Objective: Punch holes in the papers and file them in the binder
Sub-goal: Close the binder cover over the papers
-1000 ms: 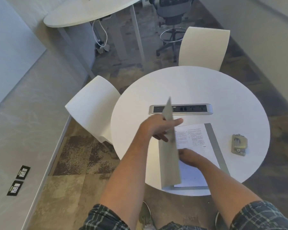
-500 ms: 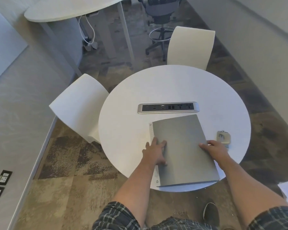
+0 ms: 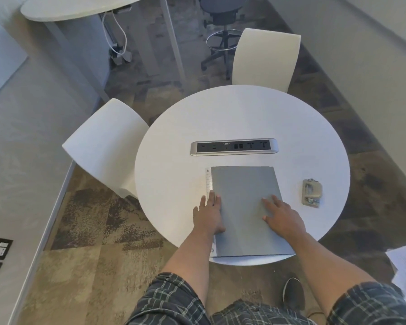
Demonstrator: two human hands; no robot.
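A grey binder [image 3: 243, 195] lies closed and flat on the near part of the round white table [image 3: 220, 118]. A white strip with markings runs along its left spine edge. The papers are hidden inside it. My left hand [image 3: 208, 215] rests flat on the binder's left edge, fingers spread and partly on the white strip. My right hand [image 3: 283, 218] lies flat on the cover near its right edge, fingers apart. A small metal hole punch [image 3: 311, 192] sits on the table to the right of the binder, untouched.
A power and socket strip [image 3: 234, 146] is set into the table just beyond the binder. Two white chairs stand at the table, one at the left [image 3: 103, 146] and one at the far side [image 3: 265, 58]. My shoe [image 3: 293, 294] shows below the table's near edge.
The binder's cover, held up on edge a second ago over the printed page, now lies shut. My right hand moved from the cover's right edge onto the cover.
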